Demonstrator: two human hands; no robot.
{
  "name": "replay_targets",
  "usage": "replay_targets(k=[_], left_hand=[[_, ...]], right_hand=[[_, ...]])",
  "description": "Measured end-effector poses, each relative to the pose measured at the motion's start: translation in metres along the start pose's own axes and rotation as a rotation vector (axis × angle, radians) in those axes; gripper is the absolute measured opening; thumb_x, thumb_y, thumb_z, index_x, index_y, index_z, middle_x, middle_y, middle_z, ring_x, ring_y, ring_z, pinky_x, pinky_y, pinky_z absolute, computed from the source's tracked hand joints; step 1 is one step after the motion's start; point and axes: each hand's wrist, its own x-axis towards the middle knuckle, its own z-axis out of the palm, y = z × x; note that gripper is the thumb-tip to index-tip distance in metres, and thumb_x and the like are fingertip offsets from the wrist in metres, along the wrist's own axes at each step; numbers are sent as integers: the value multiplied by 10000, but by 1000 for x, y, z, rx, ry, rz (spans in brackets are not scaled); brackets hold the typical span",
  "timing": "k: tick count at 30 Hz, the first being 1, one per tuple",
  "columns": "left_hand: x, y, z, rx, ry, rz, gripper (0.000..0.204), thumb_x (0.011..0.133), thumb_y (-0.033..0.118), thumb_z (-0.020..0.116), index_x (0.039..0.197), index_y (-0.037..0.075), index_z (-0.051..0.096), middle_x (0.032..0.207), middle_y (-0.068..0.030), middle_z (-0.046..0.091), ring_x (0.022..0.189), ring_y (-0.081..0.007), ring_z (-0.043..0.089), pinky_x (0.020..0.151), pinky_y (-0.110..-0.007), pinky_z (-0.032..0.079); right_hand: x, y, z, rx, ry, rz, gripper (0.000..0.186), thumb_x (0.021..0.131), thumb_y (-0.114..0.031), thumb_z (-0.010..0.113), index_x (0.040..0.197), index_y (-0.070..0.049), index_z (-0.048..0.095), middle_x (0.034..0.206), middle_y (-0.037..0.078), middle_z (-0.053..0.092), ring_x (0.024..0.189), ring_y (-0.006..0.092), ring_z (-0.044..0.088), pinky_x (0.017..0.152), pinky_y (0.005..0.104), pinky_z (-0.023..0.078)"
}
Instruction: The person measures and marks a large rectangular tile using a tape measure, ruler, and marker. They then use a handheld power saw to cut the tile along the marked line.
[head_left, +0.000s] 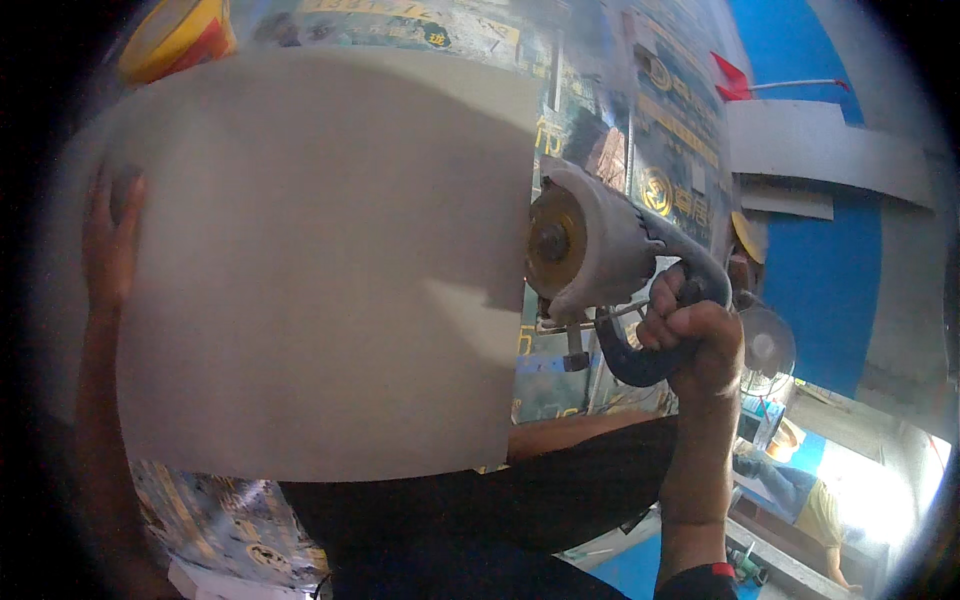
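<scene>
A large pale slab (330, 260) spans the middle of the head view. My left hand (112, 245) lies against its left side with fingers apart; a dark patch between them is too dim to make out. At the slab's right edge is a handheld cutting saw (605, 245), its round blade (552, 240) facing the slab. My right hand (695, 315) is closed around the saw's dark looped handle. From this angle I cannot tell whether the blade touches the edge or spins.
Printed dark sheeting (685, 130) covers the surface beyond the slab. A yellow and red container (180, 40) stands at the far left. To the right are pale strips (830, 150), a fan (768, 345) and a person in a yellow top (820, 515).
</scene>
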Motion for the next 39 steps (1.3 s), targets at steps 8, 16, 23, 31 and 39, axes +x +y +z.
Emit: replay_targets(k=[8, 16, 23, 31, 39], left_hand=[[2, -3, 2, -17, -44, -39, 809, 918, 579, 520, 1461, -1, 368, 1522, -202, 343, 1412, -326, 327, 1160, -393, 249], [3, -5, 3, -29, -27, -32, 832, 915, 586, 524, 1454, -27, 362, 1518, -216, 341, 1415, -329, 318, 1162, -396, 242], [-1, 12, -6, -16, -11, -32, 802, 928, 562, 523, 1449, -28, 370, 1513, -217, 350, 1412, -333, 324, 1163, -386, 244], [3, 5, -3, -15, 9, 24, 757, 941, 519, 530, 1446, -24, 377, 1504, -223, 361, 1405, -343, 335, 1155, -392, 266], [3, 7, -3, -10, -24, -15, 762, 935, 531, 531, 1445, -15, 384, 1507, -221, 358, 1404, -329, 342, 1153, -389, 269]], right_hand=[[-4, -1, 3, -34, 38, 16, 295, 633, -90, 562, 910, -11, 496, 783, 61, 476, 539, 136, 426, 550, 304, 412], [-8, 5, -5, -106, 135, 19, 332, 630, -99, 569, 939, -12, 484, 785, 66, 478, 542, 136, 426, 551, 304, 408], [-16, 4, 6, -107, 203, 9, 317, 640, -101, 590, 924, -14, 480, 790, 69, 480, 541, 138, 436, 542, 306, 411], [-17, 6, -5, -70, 33, 20, 314, 654, -97, 596, 934, -1, 492, 785, 66, 485, 531, 134, 440, 543, 305, 421], [-22, 8, -5, -71, 41, 17, 332, 651, -94, 586, 956, 6, 501, 798, 73, 506, 533, 130, 437, 540, 310, 419]])
